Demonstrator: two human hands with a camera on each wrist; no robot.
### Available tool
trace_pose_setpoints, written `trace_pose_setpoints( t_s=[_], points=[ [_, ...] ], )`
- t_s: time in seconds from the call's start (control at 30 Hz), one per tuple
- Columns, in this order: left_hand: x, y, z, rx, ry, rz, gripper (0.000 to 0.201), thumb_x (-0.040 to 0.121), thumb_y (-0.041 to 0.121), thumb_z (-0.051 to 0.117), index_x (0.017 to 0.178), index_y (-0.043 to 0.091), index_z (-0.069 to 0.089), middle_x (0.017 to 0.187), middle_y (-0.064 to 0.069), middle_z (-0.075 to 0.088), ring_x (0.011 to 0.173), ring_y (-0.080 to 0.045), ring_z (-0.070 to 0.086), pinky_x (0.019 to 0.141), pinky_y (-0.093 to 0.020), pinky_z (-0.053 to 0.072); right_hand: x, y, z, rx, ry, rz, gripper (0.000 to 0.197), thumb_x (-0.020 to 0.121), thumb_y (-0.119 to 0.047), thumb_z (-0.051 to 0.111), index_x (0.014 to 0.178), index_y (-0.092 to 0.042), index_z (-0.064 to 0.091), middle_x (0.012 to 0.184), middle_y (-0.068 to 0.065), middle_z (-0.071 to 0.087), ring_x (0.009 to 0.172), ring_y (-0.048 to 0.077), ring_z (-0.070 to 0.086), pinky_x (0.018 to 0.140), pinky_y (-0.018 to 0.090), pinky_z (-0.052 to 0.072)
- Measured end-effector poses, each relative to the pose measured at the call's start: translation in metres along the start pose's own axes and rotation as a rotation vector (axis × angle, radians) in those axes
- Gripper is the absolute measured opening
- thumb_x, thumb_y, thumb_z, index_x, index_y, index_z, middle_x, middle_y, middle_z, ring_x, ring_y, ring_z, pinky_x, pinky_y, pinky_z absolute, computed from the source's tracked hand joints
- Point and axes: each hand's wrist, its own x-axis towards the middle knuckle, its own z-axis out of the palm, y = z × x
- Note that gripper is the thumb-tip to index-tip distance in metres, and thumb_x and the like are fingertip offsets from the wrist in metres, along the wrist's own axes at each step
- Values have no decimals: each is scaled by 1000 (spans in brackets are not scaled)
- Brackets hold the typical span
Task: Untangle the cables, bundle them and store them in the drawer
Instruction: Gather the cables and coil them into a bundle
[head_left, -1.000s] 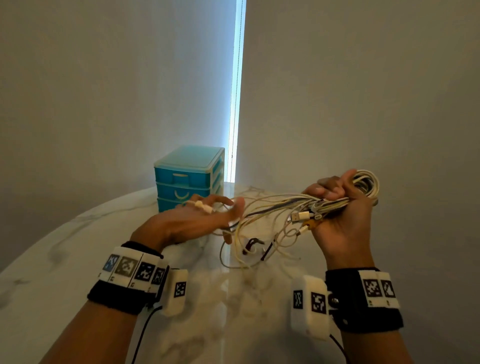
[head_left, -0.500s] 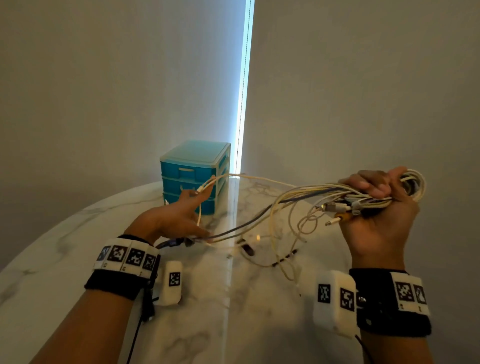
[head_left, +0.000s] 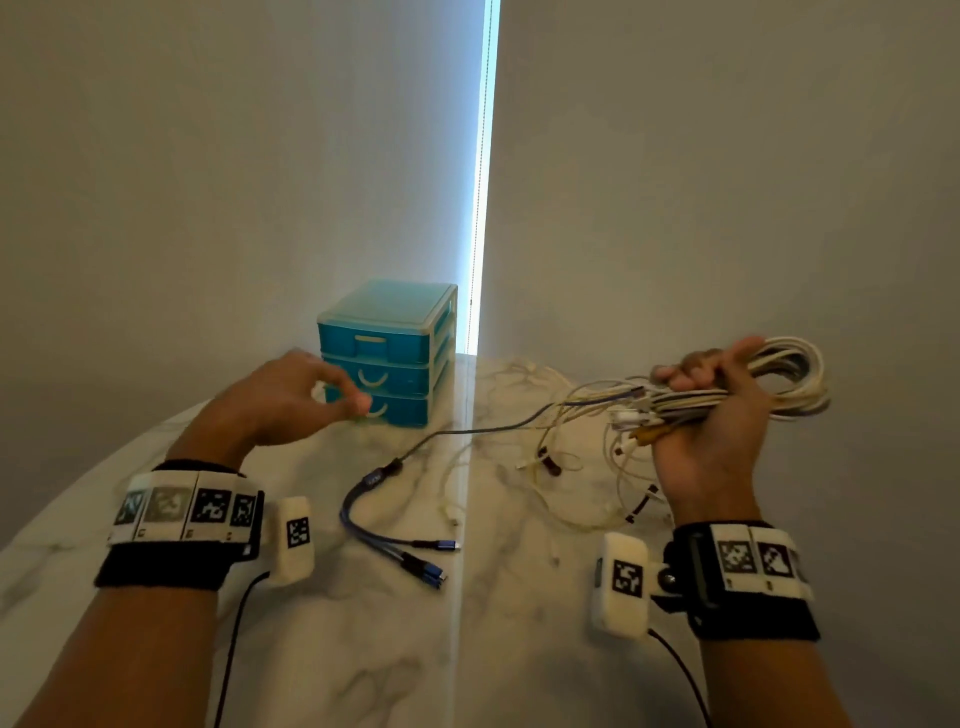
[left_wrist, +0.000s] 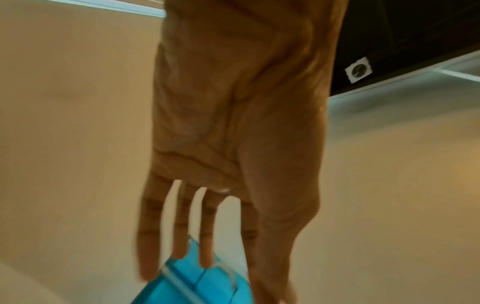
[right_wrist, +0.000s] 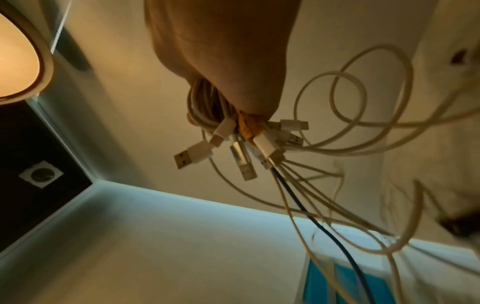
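Note:
My right hand (head_left: 711, 410) is raised at the right and grips a bundle of white cables (head_left: 779, 379), whose USB plugs (right_wrist: 249, 144) stick out of the fist. Loose ends trail from it down to the table. A dark blue multi-head cable (head_left: 384, 499) runs from the bundle and lies on the marble in the middle. My left hand (head_left: 306, 395) hovers empty in front of the blue drawer unit (head_left: 389, 353), fingers straight (left_wrist: 179, 236) and spread. All three drawers look closed.
The round white marble table (head_left: 363, 649) curves away at the left edge. The drawer unit stands at the back near a bright gap between two grey walls. Thin white cables (head_left: 519, 374) lie tangled behind and below the bundle.
My left hand let go of the cable ends and moved forward to the drawer unit. The dark blue cable dropped onto the table. My right hand shifted right with the bundle.

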Motion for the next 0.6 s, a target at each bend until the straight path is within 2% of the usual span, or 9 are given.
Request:
trace_pose_setpoints(
  t_s=[0.1, 0.13, 0.2, 0.27, 0.33, 0.4, 0.47, 0.53, 0.6],
  points=[
    [-22, 52, -6, -267, 86, 203, 36, 82, 69, 71, 102, 39, 74, 131, 17, 61, 117, -6, 60, 91, -32, 56, -11, 21, 13, 5, -61, 102, 27, 108, -23, 53, 82, -26, 55, 67, -5, 43, 57, 11, 45, 73, 28, 49],
    [-31, 71, -4, -372, 28, 255, 40, 78, 69, 75, 111, 48, 71, 134, 26, 59, 121, -3, 58, 96, -34, 57, -17, 26, 18, 13, -112, 141, 26, 108, -27, 54, 82, -24, 53, 67, -4, 42, 58, 11, 45, 74, 29, 50],
    [-41, 102, 6, -403, -129, 389, 64, 74, 60, 83, 132, 60, 56, 132, 45, 50, 121, 17, 51, 100, -20, 50, -29, 35, 27, 44, -230, 232, 37, 111, -37, 51, 78, -20, 49, 67, -4, 42, 61, 12, 46, 76, 30, 52],
    [-41, 120, 24, -387, -331, 490, 92, 75, 43, 91, 149, 57, 39, 136, 43, 48, 117, 29, 49, 95, -8, 48, -39, 39, 35, 103, -360, 318, 44, 113, -44, 48, 77, -17, 47, 68, -4, 43, 67, 12, 45, 81, 30, 50],
    [-35, 122, 42, -387, -458, 517, 99, 75, 33, 95, 155, 46, 37, 139, 27, 60, 122, 12, 61, 104, -19, 53, -43, 38, 38, 146, -437, 368, 45, 115, -46, 43, 79, -18, 44, 69, -5, 44, 68, 10, 45, 83, 29, 46],
    [-33, 118, 47, -405, -483, 475, 73, 83, 31, 91, 145, 34, 54, 126, 14, 74, 109, -3, 72, 99, -29, 59, -40, 34, 38, 174, -449, 391, 46, 115, -47, 41, 78, -19, 41, 68, -6, 45, 67, 9, 46, 82, 27, 46],
    [-30, 113, 48, -430, -463, 432, 35, 94, 29, 82, 126, 25, 70, 101, 6, 79, 83, -8, 73, 78, -24, 60, -35, 29, 35, 184, -407, 394, 46, 115, -47, 43, 78, -20, 42, 68, -7, 46, 65, 8, 45, 82, 25, 47],
    [-25, 108, 50, -387, -382, 427, 14, 100, 31, 73, 114, 27, 75, 83, 8, 76, 71, -6, 66, 69, -20, 53, -30, 28, 29, 161, -339, 393, 45, 114, -45, 47, 78, -19, 45, 68, -7, 47, 63, 7, 46, 81, 25, 49],
    [-20, 103, 52, -305, -312, 429, 11, 102, 38, 69, 110, 34, 75, 81, 10, 73, 72, -5, 65, 72, -19, 50, -26, 31, 24, 120, -267, 383, 43, 112, -44, 51, 78, -18, 48, 68, -6, 46, 62, 8, 47, 79, 26, 52]
  ],
)
